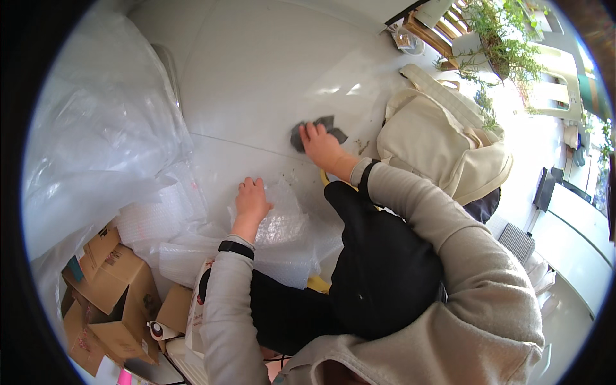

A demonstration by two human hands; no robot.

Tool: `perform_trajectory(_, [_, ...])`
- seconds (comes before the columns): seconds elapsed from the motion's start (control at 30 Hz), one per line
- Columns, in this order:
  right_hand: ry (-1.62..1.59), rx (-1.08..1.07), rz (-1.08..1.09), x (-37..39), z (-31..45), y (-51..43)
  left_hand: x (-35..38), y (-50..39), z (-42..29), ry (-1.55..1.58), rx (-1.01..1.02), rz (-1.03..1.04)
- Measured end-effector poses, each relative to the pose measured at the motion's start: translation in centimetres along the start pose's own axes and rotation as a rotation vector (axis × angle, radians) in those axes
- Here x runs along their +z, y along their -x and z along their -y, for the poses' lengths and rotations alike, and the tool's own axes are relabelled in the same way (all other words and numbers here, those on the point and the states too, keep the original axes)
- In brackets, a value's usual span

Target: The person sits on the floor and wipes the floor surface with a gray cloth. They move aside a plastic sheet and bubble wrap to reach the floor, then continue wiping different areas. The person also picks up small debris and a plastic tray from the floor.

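My right hand [323,147] presses a crumpled dark grey cloth [333,126] against the glossy white floor [250,86]. Its fingers are bent over the cloth, whose loose corners stick out beyond them. Small brownish crumbs [361,146] lie just to the right of that hand. Lower and to the left, my left hand [251,204] is palm down over the edge of clear bubble wrap [281,231], its thumb apart from the fingers. The palm is hidden, and nothing is visibly lifted in it. More specks lie between the two hands.
A large clear plastic bag [106,110] bulges at the left, above opened cardboard boxes [130,274]. To the right lies a cream canvas bag [428,134]. Potted plants [495,53] and a white plastic stool [560,82] stand farther off. My black-clad knee [385,269] is close below.
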State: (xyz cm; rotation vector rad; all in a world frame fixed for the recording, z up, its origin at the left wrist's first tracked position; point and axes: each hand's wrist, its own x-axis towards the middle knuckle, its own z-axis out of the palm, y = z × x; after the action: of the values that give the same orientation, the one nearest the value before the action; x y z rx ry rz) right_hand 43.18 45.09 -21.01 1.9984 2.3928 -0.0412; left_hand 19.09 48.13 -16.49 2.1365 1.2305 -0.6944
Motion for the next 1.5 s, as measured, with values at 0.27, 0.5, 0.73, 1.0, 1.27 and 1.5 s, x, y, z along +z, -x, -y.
perform_trajectory(0.27, [-0.654,0.024,-0.205,-1.5,1.1,-5.3,0.4,1.0,0.0,0.019,0.122,-0.043])
perform_trajectory(0.5, [-0.282,-0.126,-0.105,-0.3,2.2,-9.1,-2.8,0.8,1.4,0.122,0.084,0.065])
perform_trajectory(0.73, [-0.337,-0.5,0.013,-0.7,2.0,-1.2,-6.7,0.7,10.7,0.147,-0.091,0.021])
perform_trajectory(1.0, [-0.343,-0.47,0.233,-1.2,2.1,1.2,-8.5,4.0,15.8,0.145,-0.305,-0.079])
perform_trajectory(1.27, [-0.445,-0.335,0.327,-3.5,2.4,-2.2,-4.3,0.9,15.7,0.144,-0.01,0.02])
perform_trajectory(1.5, [-0.689,-0.119,0.058,-3.1,4.5,-8.6,-1.8,0.7,13.6,0.191,-0.183,-0.009])
